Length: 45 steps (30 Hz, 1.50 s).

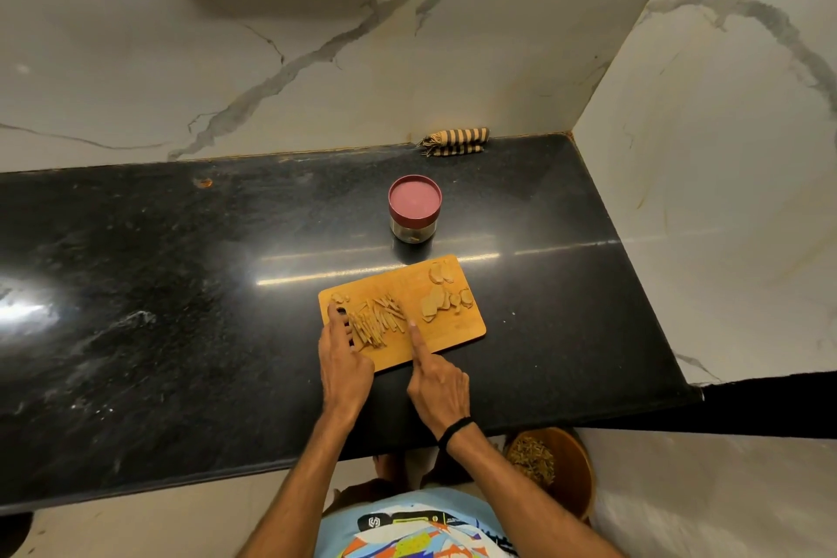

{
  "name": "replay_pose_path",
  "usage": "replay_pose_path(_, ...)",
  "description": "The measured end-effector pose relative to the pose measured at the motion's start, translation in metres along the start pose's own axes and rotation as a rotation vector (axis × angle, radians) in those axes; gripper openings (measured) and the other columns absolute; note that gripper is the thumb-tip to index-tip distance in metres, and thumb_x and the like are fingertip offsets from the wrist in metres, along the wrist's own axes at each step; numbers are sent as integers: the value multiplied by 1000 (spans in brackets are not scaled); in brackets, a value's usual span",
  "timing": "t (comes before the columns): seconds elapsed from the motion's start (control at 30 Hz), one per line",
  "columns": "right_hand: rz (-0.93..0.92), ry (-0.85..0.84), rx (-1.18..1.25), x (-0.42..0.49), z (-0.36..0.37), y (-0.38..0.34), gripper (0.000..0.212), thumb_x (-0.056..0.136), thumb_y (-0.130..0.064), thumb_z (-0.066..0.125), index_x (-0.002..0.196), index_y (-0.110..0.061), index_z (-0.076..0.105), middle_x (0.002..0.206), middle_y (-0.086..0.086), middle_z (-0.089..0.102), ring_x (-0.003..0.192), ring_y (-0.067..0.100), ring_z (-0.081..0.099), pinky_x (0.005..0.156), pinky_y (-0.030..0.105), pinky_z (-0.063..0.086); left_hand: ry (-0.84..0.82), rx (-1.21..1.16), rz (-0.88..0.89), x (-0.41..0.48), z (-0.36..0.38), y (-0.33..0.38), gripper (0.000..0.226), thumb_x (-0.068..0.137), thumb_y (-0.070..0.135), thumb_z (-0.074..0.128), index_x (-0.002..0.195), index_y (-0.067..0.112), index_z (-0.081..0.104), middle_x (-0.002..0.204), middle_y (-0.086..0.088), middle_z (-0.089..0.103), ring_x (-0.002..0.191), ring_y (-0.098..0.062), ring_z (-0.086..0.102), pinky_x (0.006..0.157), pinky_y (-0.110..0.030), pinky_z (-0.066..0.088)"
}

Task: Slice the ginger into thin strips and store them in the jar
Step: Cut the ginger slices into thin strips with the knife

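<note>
A wooden cutting board is set on the black desk, with thin ginger strips heaped at its left and flat ginger slices at its right. The strips are flanked by the left hand and the right hand, whose extended forefinger is pressed to the board. A red-lidded jar is stood just behind the board.

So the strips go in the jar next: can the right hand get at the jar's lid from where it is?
Probably yes. The jar stands just beyond the cutting board with its lid on, and only flat ginger slices lie between it and the right hand.
</note>
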State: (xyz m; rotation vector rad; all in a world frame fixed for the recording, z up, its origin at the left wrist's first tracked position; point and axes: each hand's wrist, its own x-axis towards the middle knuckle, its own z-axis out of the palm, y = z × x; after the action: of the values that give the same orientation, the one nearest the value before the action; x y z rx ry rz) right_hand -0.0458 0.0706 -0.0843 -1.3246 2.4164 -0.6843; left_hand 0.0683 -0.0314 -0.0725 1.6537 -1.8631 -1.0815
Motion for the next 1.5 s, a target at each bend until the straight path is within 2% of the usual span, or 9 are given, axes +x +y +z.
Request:
replay_pose_path(0.2,13,36,16,-1,-2,-3,70,95,-18,51,155,-32,19,57,-8,41,46,8,39,45,24,35,-32,61,124,0,-1,-13,86,92,-6,49,161,17,3,144,-12,40,126,-25,43,107,-43,42)
replay_pose_path(0.4,26,81,11,-3,-5,-3,66,93,-15,55,152,-27,29,54,-9,37,43,6,35,44,22,28,-14,50,151,16,-5,-16,84,91,2,43,161,23,2,139,-9,45,119,-19,46,102,-37,43)
replay_pose_path(0.53,69,85,54,-3,-6,0,65,95,-14,55,152,-29,26,55,-7,40,45,8,37,45,24,31,-30,39,156,26,-11,-17,88,89,-9,46,161,21,4,129,-1,46,112,-13,46,98,-34,44)
replay_pose_path(0.77,156,222,123,6,-23,3,56,102,-14,48,154,-16,28,57,-9,38,47,4,33,48,12,24,-34,40,152,28,-15,-14,91,90,-9,50,161,20,0,130,-7,50,113,-14,49,97,-31,46)
replay_pose_path(0.93,367,396,200,37,-40,12,54,104,-15,43,154,-10,26,76,2,55,67,12,50,63,29,48,30,-21,60,25,-10,0,99,87,-5,62,161,19,0,129,-7,54,113,-16,53,96,-39,53)
replay_pose_path(1.1,383,319,200,51,-38,20,53,106,-17,37,156,-13,22,101,13,60,96,21,53,79,29,41,38,-48,37,23,-9,6,100,88,-3,65,161,23,1,127,-7,57,112,-20,57,94,-47,55)
replay_pose_path(1.23,403,304,192,38,-33,19,52,106,-18,38,156,-14,23,100,10,59,94,12,45,79,25,35,39,-61,43,16,-11,8,97,88,-4,63,161,22,5,126,-8,58,109,-17,58,92,-44,56)
replay_pose_path(1.4,381,338,201,20,-34,25,52,105,-19,39,155,-15,26,99,10,61,97,20,53,79,26,36,12,-71,59,10,-14,6,95,89,-5,62,161,19,5,121,0,55,106,-14,58,92,-39,56)
replay_pose_path(1.5,378,384,214,20,-38,28,50,105,-19,39,154,-13,28,100,10,63,97,22,56,80,25,37,105,-8,94,7,-13,16,80,93,0,58,160,12,15,120,-10,50,110,-19,48,89,-35,50)
